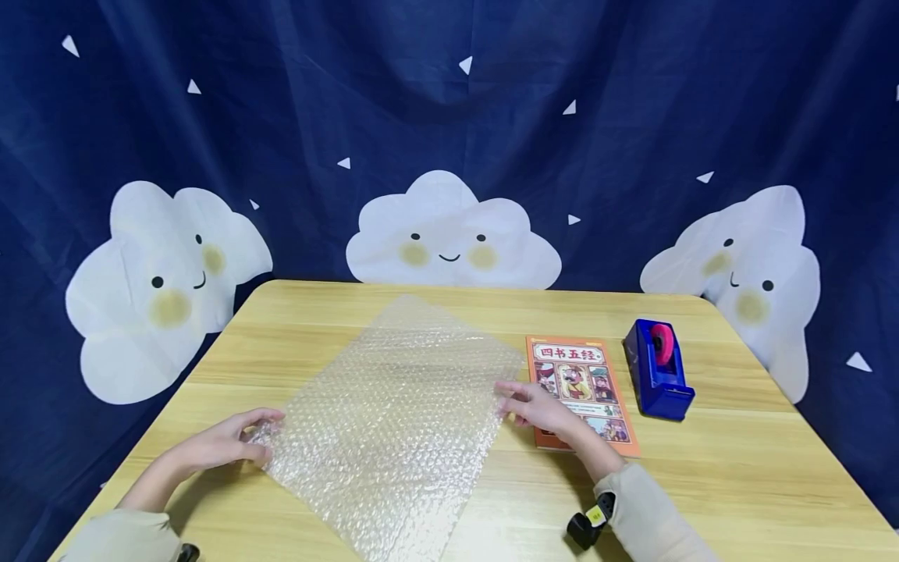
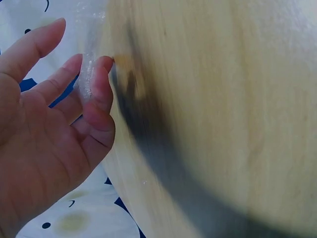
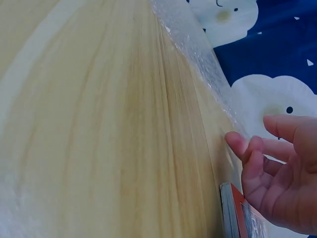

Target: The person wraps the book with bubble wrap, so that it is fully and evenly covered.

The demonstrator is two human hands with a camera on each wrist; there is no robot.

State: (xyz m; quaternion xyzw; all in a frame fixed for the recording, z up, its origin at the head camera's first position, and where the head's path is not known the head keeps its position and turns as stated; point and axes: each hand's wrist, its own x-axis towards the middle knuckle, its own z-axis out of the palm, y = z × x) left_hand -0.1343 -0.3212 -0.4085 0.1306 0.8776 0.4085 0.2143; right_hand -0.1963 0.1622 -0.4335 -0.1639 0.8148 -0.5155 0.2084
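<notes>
A clear sheet of bubble wrap is spread cornerwise over the wooden table, its near corner running out of the head view. My left hand holds its left corner; in the left wrist view the wrap passes between the fingers of that hand. At the right corner, my right hand holds the edge with its fingertips, above part of the book. From the right wrist, the wrap edge stands clear of the tabletop and reaches the fingers of the hand.
An orange comic-style book lies right of the wrap, partly under my right forearm. Beyond it stands a blue tape dispenser with a pink roll. A dark blue curtain with white clouds hangs behind the wooden table.
</notes>
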